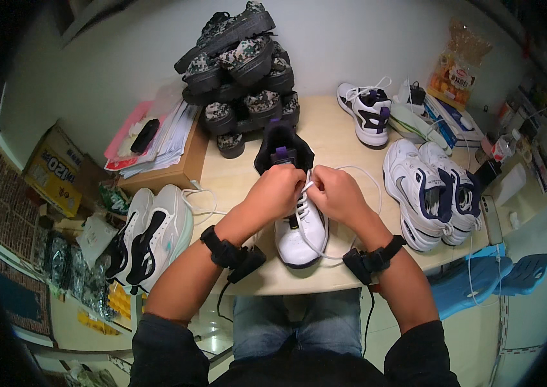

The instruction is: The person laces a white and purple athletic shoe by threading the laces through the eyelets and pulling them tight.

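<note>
Right in front of me on the table, a white sneaker [298,242] with a black collar and purple details stands with its toe toward me. My left hand [278,191] is closed at the upper eyelets, its fingertips pinching the white shoelace [308,186]. Close beside it, my right hand [337,191] is also closed, with the lace pinched between thumb and fingers. Loose lace loops out to the right and down past the toe. The hands hide part of the tongue and the upper lacing. Each wrist wears a black strapped device with a cable.
Camouflage shoes [245,77] are piled against the wall. A matching purple-detailed sneaker [369,111] stands far right, with a white-and-navy pair [418,193] nearer. At left are a white-and-black pair [157,235] and a cardboard box [176,161] under papers. A blue seat [473,284] stands beyond the right edge.
</note>
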Motion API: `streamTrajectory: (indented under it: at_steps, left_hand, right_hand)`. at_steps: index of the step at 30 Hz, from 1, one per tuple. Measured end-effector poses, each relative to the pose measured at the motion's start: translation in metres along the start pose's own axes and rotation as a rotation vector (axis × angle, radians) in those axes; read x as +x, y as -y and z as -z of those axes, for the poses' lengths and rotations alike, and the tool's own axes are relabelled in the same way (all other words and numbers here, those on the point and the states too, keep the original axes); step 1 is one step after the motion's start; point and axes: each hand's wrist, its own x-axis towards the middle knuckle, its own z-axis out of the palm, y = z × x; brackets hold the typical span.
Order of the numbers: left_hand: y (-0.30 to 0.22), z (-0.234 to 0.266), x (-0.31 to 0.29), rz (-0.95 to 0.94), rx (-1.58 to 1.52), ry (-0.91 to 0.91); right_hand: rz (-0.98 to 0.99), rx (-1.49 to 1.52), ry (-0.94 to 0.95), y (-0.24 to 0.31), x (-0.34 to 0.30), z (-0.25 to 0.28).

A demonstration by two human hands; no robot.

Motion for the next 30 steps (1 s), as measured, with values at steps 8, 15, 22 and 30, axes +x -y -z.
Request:
streamTrajectory:
  at_steps: [8,15,22,30]
  left_hand:
    - [-0.001,0.023,0.011,0.252,-0.216,0.236]
    - [0.022,0.016,0.013,0.389,-0.596,0.269]
    - [0.015,0.027,0.012,0.473,-0.521,0.294]
    - [-0.007,0.033,-0.013,0.039,-0.089,-0.193]
  right_hand:
    - [-0.101,0.063,0.0,0.002,-0.008,0.001]
    - [0.282,0.209,-0.052,0.008,-0.007,0.011]
    - [0.224,0.087,0.012,0.011,-0.004,0.013]
    - [0.245,0.087,-0.016,0.002,0.001,0.007]
